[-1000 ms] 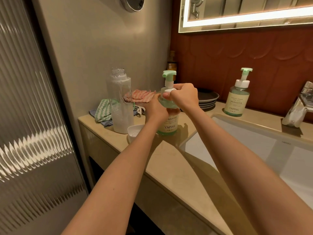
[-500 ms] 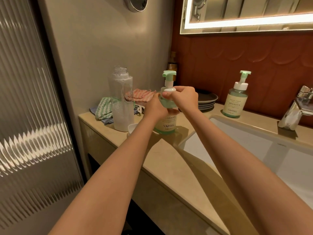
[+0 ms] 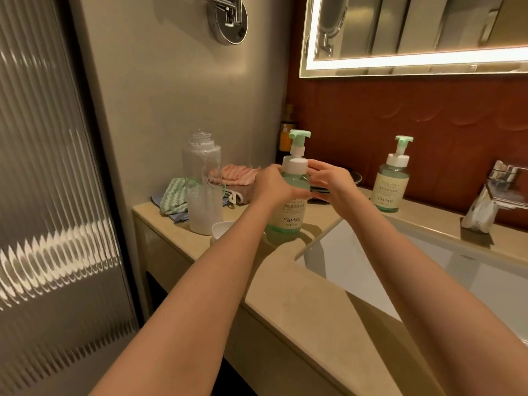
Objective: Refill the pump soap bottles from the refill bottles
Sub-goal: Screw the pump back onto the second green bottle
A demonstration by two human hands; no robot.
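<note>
Left hand: my left hand [image 3: 274, 185] grips the shoulder of the green-tinted clear pump bottle [image 3: 288, 215], with the fingers curled round it from the left side.
Right hand: my right hand [image 3: 328, 182] is loose on the other side of the same bottle. Its fingers [image 3: 315, 167] are nearly straight and very near the white collar. I cannot tell if they touch it.
Pump bottle: it stands upright on the beige stone counter [image 3: 285, 281], near the left corner of the white sink [image 3: 428, 281]. The mint green pump head is on top and the label reads YAPING.
Refill bottle: the tall clear plastic refill bottle [image 3: 204, 195] stands left of my left hand, without a cap, and looks whitish inside.
White piece: a small white round piece [image 3: 222, 227] lies just in front of the refill bottle, partly hidden by my left forearm. I cannot tell if it is a cap or a cup.
Second bottle: a second pump bottle [image 3: 391, 192] of the same kind stands behind the sink, well apart from my hands.
Cloths: folded cloths [image 3: 174, 195] in green-white, pink and blue lie in the corner behind the refill bottle.
Tap: a chrome tap [image 3: 491, 201] is at the right.
</note>
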